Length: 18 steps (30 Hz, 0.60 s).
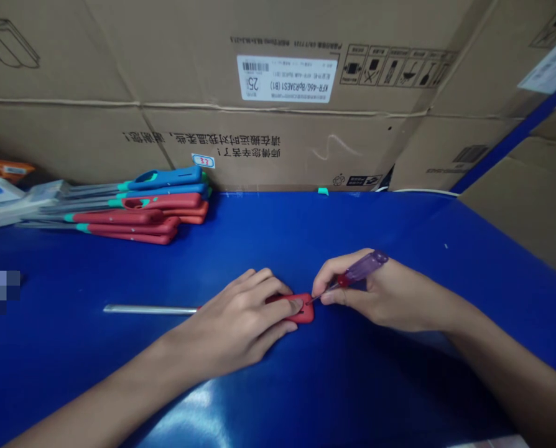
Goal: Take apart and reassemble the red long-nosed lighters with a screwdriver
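Observation:
A red long-necked gas lighter (308,314) lies flat on the blue table, its metal tube pointing left. My left hand (250,311) covers most of the handle and grips it against the table, fingers toward the handle's right end. In my right hand (357,286) is a small screwdriver (364,266) with a clear purple handle, pinched low on its shaft and leaning up to the right. Its tip is at the right end of the lighter's handle, by a small dark hole. Whether the tip sits inside that hole I cannot tell.
Several red and blue lighters (161,200) are piled at the back left, tubes pointing left. Beside them are white packages (21,198) and an orange packet (2,168). Cardboard (189,74) walls the back of the blue table (375,386). A green scrap (323,191) lies by it.

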### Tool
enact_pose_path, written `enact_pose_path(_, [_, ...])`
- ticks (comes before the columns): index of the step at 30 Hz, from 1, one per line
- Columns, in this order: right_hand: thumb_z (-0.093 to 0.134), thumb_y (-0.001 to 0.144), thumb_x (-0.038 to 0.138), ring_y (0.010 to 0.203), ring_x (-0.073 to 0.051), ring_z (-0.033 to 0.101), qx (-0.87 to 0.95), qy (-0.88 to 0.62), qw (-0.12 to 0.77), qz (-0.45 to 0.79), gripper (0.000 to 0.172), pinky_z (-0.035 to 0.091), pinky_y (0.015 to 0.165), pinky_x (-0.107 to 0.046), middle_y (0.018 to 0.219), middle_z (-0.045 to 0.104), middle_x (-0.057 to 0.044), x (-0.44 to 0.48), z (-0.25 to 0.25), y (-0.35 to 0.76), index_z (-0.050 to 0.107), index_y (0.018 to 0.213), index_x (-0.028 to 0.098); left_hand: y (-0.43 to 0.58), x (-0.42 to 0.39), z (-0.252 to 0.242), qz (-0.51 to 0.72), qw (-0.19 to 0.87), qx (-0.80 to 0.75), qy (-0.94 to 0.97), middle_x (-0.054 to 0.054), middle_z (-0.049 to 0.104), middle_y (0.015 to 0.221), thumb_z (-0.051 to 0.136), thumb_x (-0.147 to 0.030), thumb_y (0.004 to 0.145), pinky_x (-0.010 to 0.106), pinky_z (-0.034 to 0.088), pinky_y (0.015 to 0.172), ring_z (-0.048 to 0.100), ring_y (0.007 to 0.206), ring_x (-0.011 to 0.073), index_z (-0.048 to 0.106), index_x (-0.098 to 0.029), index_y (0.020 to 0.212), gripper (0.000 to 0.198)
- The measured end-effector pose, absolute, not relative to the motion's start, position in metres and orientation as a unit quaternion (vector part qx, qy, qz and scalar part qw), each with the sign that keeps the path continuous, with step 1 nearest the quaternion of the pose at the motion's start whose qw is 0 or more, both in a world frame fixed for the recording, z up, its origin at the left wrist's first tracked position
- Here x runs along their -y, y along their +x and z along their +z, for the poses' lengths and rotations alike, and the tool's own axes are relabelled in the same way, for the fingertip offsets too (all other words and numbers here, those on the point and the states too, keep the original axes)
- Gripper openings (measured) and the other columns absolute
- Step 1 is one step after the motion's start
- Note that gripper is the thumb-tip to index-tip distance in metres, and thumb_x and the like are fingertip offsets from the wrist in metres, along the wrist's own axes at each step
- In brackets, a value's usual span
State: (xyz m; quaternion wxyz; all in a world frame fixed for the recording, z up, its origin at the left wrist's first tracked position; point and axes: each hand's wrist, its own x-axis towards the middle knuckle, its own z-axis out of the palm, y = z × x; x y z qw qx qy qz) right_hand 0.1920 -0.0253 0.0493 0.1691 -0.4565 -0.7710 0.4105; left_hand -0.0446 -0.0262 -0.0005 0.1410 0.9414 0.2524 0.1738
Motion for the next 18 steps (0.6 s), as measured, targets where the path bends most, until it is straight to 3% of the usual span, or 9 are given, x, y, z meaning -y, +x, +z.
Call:
enact_pose_path(5, [0.058,0.089,0.017,0.076,-0.013,0.064,0.824,-0.407,0.219,0.326,0.013,0.047,0.075,-0.025,0.08,0.07,0.001,0.029,0.045,0.185,0.065,0.078,0.019,-0.043,0.025,0.001,0.185,0.137,-0.242,0.943,0.006,0.063,0.102,0.052,-0.024,0.095,0.036,0.048,0.085,0.055,0.094,0.0193,0.065,-0.023,0.113,0.022])
enact_pose_path(9, [0.059,0.088,0.021,0.067,-0.011,0.059,0.844,-0.401,0.249,0.255,0.016,0.044,0.065,-0.024,0.073,0.066,0.0,0.03,0.034,0.179,0.06,0.073,0.018,-0.043,0.025,0.002,0.185,0.129,-0.235,0.945,0.007,0.062,0.096,0.051,-0.024,0.096,0.034,0.048,0.081,0.055,0.09,0.019,0.066,-0.021,0.109,0.02])
enact_pose_path(13, [0.053,0.089,0.02,0.05,-0.008,0.043,0.851,-0.385,0.287,0.211,0.034,0.033,0.051,-0.023,0.054,0.048,0.004,0.031,0.017,0.169,0.044,0.057,0.019,-0.044,0.025,0.0,0.179,0.117,-0.247,0.945,0.006,0.061,0.092,0.051,-0.024,0.095,0.037,0.048,0.083,0.054,0.088,0.0192,0.067,-0.02,0.099,0.016])
enact_pose_path(18, [0.048,0.094,0.027,0.046,-0.007,0.034,0.833,-0.404,0.301,0.23,0.047,0.028,0.05,-0.024,0.048,0.036,0.006,0.03,0.008,0.16,0.032,0.051,0.019,-0.044,0.026,-0.002,0.179,0.101,-0.248,0.947,0.006,0.061,0.089,0.05,-0.026,0.095,0.039,0.049,0.082,0.054,0.086,0.02,0.067,-0.021,0.098,0.018])
